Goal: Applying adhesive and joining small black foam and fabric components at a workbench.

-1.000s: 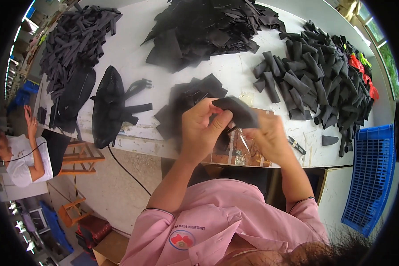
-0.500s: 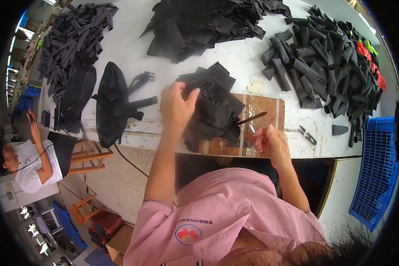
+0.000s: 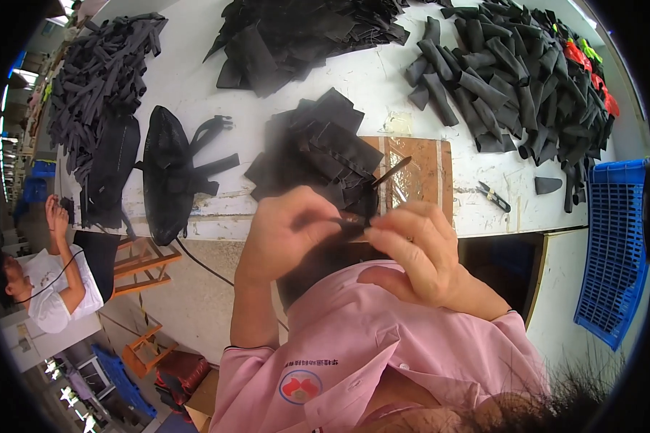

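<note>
Close together at the table's front edge, my two hands hold a small black fabric piece between them. My left hand is closed on its left side, slightly blurred. The fingertips of my right hand pinch its right end. Just beyond them lies a loose stack of black fabric pieces, partly over a brown board crossed by tape. A slim dark pointed strip sticks out at the stack's right side; its near end is hard to make out.
Black fabric heaps lie at the back, left and right. A black pouch with straps and a buckle lies left. Thread snips rest at right, near a blue crate. Another person sits at far left.
My left hand has come from the stack toward me, and my right hand has moved left to meet it. A black piece is now between them. The view has shifted slightly.
</note>
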The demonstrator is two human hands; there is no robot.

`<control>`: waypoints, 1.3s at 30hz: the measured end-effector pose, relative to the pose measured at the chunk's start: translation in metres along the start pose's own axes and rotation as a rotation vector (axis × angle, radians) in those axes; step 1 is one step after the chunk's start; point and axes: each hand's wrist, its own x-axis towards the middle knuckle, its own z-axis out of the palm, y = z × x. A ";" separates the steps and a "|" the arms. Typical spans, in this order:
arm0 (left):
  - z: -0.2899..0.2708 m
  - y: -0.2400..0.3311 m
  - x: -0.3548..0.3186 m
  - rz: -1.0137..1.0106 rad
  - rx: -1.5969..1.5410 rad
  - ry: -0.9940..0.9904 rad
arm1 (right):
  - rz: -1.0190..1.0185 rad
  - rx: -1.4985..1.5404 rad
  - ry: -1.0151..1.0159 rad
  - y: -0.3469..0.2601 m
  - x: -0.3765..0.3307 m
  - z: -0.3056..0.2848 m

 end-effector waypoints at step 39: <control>0.039 -0.025 -0.054 -0.483 -0.715 0.364 | 0.512 0.415 -0.238 -0.005 -0.031 0.009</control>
